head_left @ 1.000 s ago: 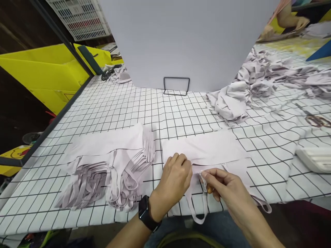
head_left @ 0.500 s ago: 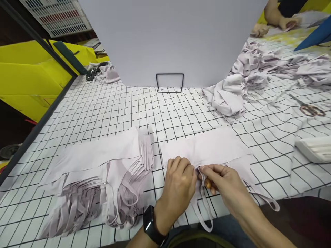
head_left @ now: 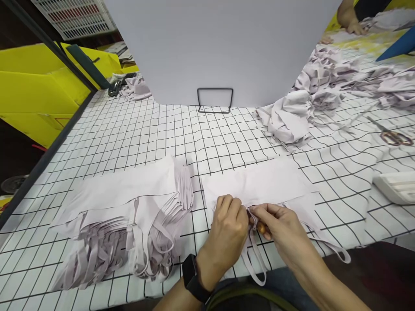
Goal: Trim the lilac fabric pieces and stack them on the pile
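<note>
A pale lilac strapped garment [head_left: 259, 179] lies flat in front of me, its narrow straps hanging toward the table's front edge. My left hand [head_left: 228, 226], with a black watch at the wrist, is closed on the garment's lower edge; its fingertips are hidden. Close beside it, my right hand [head_left: 280, 224] pinches a thin strap [head_left: 253, 218] where it meets that edge. A small orange-brown thing [head_left: 261, 227] shows under the right fingers, too covered to name. To the left lies a neat stack of matching garments [head_left: 126, 185], straps bunched at the front.
A grey-white panel [head_left: 220, 47] with a black wire stand [head_left: 215, 100] rises at the back. Crumpled lilac cloth [head_left: 287, 116] and scissors [head_left: 394, 137] lie right, near a white ridged tray [head_left: 395, 186]. Another person's hand [head_left: 356, 28] is at far right. Yellow bins [head_left: 29, 95] stand left.
Both hands stay at the same spot on the garment, with the left hand shifted slightly right. The co-worker's hands at far right have moved. The view has shifted a little.
</note>
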`<state>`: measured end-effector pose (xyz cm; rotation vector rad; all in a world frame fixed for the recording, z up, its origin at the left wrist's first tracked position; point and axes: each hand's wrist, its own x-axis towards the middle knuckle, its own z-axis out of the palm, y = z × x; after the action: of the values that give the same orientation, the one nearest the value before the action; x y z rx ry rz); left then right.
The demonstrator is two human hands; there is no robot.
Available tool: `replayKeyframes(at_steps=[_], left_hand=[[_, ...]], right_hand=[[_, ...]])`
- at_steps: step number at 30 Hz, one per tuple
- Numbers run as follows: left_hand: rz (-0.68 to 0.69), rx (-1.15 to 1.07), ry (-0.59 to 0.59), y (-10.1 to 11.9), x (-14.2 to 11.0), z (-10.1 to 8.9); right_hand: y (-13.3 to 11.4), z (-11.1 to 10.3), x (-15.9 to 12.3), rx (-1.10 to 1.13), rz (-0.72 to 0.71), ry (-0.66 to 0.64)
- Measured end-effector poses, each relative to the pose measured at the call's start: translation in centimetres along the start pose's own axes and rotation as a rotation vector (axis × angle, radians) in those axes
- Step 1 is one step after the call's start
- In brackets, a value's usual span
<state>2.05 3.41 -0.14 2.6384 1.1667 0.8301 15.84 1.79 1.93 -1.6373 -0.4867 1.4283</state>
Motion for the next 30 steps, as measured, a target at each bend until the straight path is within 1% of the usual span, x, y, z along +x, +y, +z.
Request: replayKeyframes(at_steps=[6, 13, 19, 24, 27, 30], left_hand=[[-0.018, -0.017, 0.017, -0.1, -0.2, 0.3], [-0.043, -0.04, 0.022, -0.2, 0.0, 0.4], [-0.056, -0.034, 0.022, -0.3, 0.1, 0.2], [-0.05, -0.042, -0.009, -0.4, 0.2, -0.1], [-0.04, -0.043, -0.023, -0.5, 0.4, -0.1], [-0.021, -0.035, -0.059, -0.6, 0.4, -0.3]], right_hand=[[-0.6, 0.4, 0.1, 0.023, -0.014, -0.01], [-0.2, 0.2, 0.1, 0.004, -0.036, -0.044], [-0.4, 0.7, -0.2, -0.003, -0.022, -0.036], [-0.9, 0.7, -0.2, 0.002, 0.013, -0.091], [-1.3, 0.9, 0.1, -0.008, 0.066, -0.136], [-1.5, 0.8, 0.0, -0.089, 0.057, -0.171]])
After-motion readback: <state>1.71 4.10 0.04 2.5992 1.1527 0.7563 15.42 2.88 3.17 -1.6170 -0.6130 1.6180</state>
